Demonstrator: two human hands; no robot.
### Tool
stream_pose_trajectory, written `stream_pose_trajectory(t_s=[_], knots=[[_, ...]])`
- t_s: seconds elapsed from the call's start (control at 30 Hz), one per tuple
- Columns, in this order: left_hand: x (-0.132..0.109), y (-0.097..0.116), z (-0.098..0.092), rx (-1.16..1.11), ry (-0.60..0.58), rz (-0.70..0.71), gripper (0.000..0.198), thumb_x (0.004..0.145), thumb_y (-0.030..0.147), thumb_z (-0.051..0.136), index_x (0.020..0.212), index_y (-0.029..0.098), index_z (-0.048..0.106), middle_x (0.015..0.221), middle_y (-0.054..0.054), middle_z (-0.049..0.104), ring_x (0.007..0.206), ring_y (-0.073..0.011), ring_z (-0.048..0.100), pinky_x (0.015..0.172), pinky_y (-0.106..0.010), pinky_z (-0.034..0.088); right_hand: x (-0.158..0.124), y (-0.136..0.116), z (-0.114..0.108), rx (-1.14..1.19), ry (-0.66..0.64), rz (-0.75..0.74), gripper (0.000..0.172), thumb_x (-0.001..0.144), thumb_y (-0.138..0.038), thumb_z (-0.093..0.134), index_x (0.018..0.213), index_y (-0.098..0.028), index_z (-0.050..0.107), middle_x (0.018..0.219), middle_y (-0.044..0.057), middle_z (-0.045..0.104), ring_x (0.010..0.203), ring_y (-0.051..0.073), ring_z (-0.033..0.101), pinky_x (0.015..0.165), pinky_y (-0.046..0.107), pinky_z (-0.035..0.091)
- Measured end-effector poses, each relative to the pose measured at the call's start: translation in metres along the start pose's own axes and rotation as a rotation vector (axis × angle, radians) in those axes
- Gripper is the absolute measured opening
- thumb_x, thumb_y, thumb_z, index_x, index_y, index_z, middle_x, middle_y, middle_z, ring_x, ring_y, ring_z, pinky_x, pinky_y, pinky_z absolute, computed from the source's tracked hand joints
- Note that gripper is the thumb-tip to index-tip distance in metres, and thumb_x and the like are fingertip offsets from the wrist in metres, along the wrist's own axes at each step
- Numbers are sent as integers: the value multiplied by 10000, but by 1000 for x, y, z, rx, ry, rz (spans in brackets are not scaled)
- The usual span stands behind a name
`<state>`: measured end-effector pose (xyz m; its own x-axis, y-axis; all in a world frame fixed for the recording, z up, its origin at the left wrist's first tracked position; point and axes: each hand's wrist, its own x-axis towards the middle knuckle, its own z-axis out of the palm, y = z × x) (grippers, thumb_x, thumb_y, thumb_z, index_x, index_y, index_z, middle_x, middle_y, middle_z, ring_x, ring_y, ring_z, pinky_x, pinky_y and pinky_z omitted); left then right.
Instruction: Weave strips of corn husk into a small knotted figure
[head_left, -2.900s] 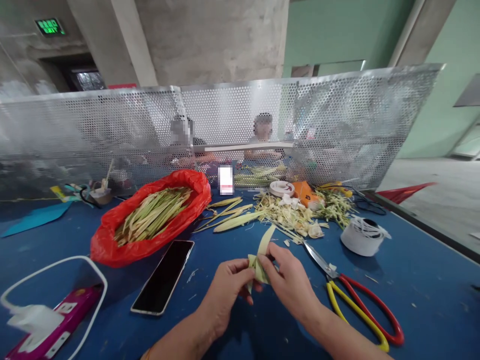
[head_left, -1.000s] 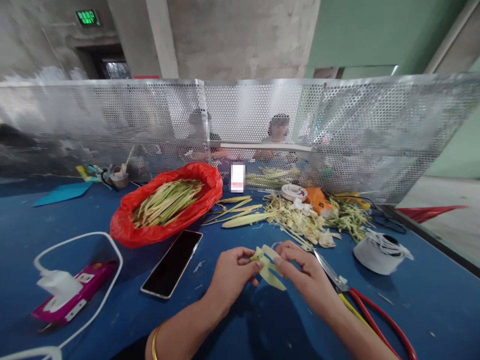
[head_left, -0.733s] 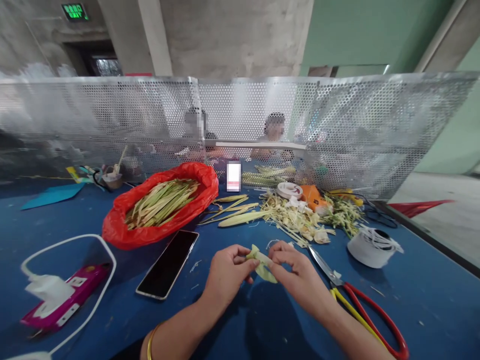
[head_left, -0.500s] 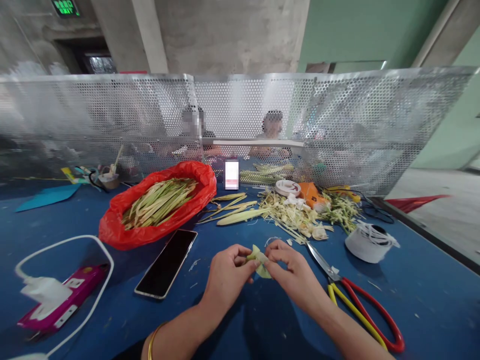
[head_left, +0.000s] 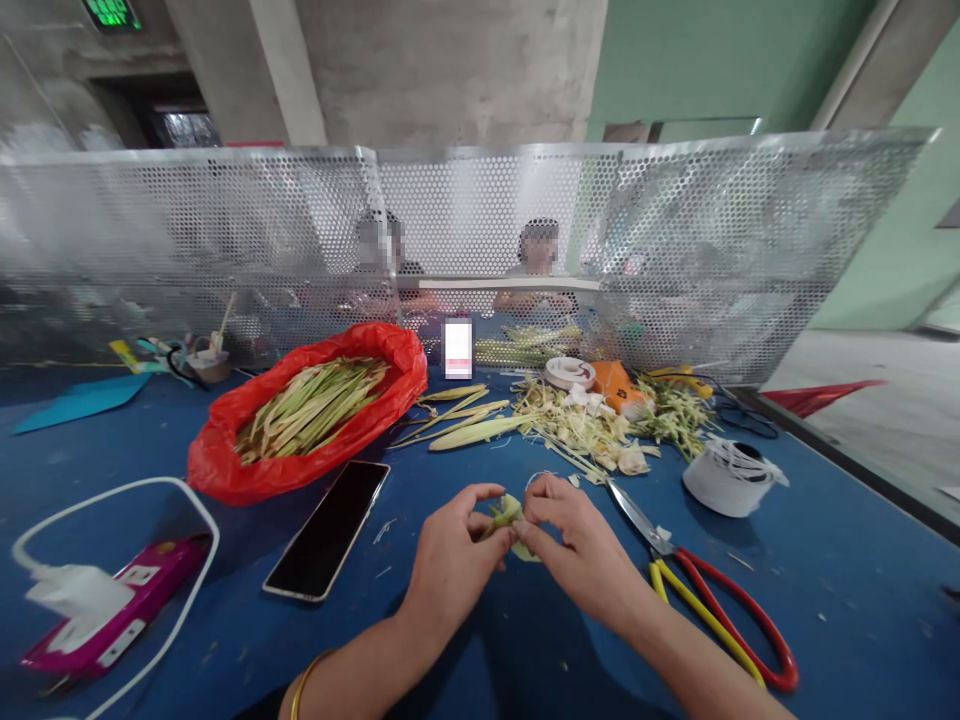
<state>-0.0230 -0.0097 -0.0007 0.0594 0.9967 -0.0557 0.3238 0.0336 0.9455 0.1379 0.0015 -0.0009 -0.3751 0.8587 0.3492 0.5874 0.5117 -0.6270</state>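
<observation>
Between my two hands is a small pale-green folded piece of husk-like leaf [head_left: 507, 512]. My left hand [head_left: 459, 545] pinches its left side between thumb and fingers. From the right, my right hand [head_left: 571, 530] grips it with the fingertips pressed together; part of the piece is hidden behind the fingers. A thin white thread [head_left: 541, 476] shows just above my right hand. To the right of that hand lie scissors [head_left: 679, 560] with one red and one yellow handle. Long pale leaf strips [head_left: 480, 432] lie beyond my hands on the blue table [head_left: 420, 660].
A red plastic bag [head_left: 247, 485] of leaf strips and a dark phone [head_left: 328, 530] lie left. A purple power strip [head_left: 120, 615] with a white cable is nearer. Trimmings [head_left: 600, 435] and a white spool [head_left: 727, 485] sit right. A perforated metal screen [head_left: 480, 200] stands behind, people beyond it.
My right fingers have shifted on the leaf piece, and its upper part now looks more folded over. The whole view has moved slightly; the things on the table lie as before.
</observation>
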Motion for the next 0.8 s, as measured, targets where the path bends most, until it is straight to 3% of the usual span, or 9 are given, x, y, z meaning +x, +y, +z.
stream_pose_trajectory(t_s=[0.43,0.7,0.8], knots=[[-1,3,-2,42,29,14,487,734,292,629,1205,188,563,553,72,581,536,-157,599,598,-251,447,0,-2,1,40,112,153,226,891,-278,497,690,-218,582,666,2,618,642,158,541,649,284,369],[-3,3,-1,103,32,16,499,734,269,611,1228,212,564,581,62,627,560,-158,605,614,-252,443,-1,1,8,177,119,247,201,843,-273,527,670,-214,608,676,7,653,679,175,573,632,272,389],[-4,3,0,126,34,22,499,729,270,613,1223,219,576,605,48,655,595,-167,619,644,-260,449,-3,1,13,160,157,299,99,818,-263,543,747,-213,590,705,9,644,730,191,576,649,276,397]])
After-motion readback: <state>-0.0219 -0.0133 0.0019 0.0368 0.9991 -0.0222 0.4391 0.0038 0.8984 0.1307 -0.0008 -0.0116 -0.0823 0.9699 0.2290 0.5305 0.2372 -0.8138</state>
